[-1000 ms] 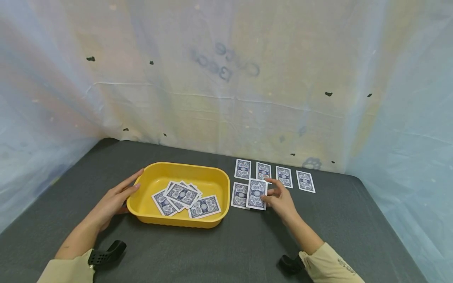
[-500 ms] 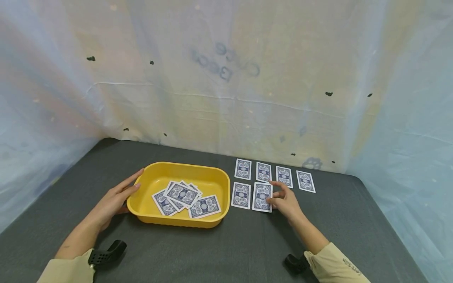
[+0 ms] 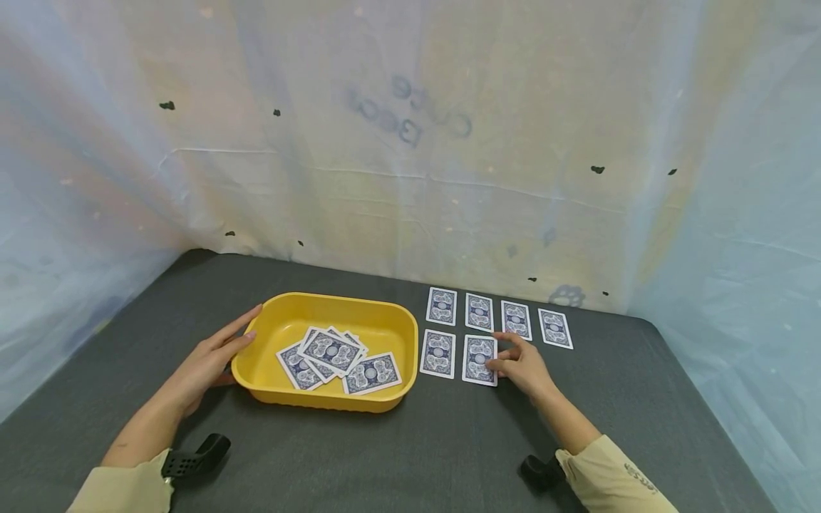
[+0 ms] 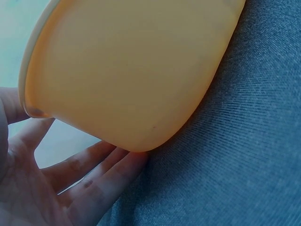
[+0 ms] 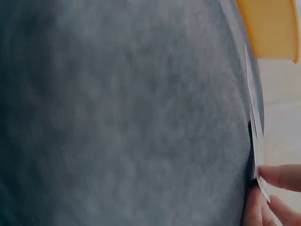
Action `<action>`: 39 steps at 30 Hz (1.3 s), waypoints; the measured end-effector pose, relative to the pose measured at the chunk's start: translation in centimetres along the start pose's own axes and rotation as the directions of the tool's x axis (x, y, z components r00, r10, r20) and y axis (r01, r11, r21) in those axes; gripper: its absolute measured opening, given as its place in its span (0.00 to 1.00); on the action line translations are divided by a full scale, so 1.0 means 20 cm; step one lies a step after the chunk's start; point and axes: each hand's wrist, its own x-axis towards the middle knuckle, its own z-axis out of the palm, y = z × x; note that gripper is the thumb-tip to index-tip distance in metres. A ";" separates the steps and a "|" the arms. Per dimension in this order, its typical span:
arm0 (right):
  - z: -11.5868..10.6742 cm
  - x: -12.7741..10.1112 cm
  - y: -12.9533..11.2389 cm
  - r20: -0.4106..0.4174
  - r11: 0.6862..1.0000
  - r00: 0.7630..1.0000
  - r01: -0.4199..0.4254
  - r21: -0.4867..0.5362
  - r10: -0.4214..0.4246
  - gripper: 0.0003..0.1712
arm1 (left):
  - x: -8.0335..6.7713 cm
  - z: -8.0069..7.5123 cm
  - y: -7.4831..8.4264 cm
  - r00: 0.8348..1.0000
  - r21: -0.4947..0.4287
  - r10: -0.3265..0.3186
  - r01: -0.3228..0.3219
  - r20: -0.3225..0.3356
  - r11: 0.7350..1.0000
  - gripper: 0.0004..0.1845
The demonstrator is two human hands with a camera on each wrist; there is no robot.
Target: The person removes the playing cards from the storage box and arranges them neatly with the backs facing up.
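From the head view we see the left hand (image 3: 207, 363) flat and relaxed against the yellow tray (image 3: 266, 374), which holds loose cards on the table (image 3: 410, 449). The right hand (image 3: 522, 365) pinches a face-down card (image 3: 479, 359) lying in the near row. The left wrist view shows straight fingers (image 4: 94, 181) touching the tray wall (image 4: 131, 70). The right wrist view shows fingertips (image 5: 277, 176) on the card's edge (image 5: 256, 141).

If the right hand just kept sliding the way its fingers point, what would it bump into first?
The right hand points leftward, fingertips on the second card of the near row. Going on, it would probably meet the neighbouring card first, then the yellow tray; depth is hard to judge.
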 end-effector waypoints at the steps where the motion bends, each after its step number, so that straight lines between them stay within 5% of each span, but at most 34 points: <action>1: 0.00 0.01 0.00 0.004 1.000 1.000 0.003 -0.019 -0.003 0.33 | 0.00 0.00 0.00 1.000 0.000 0.000 0.000 0.000 1.000 0.36; 24: -0.03 0.02 -0.04 0.002 0.975 0.997 -0.071 -0.210 0.073 0.34 | 0.00 0.00 0.00 1.000 0.003 0.002 -0.002 -0.002 1.000 0.36; 39: 0.02 0.04 -0.07 -0.057 0.974 0.998 0.016 -0.227 -0.030 0.22 | 0.00 0.00 0.00 1.000 -0.002 0.004 -0.004 0.003 1.000 0.36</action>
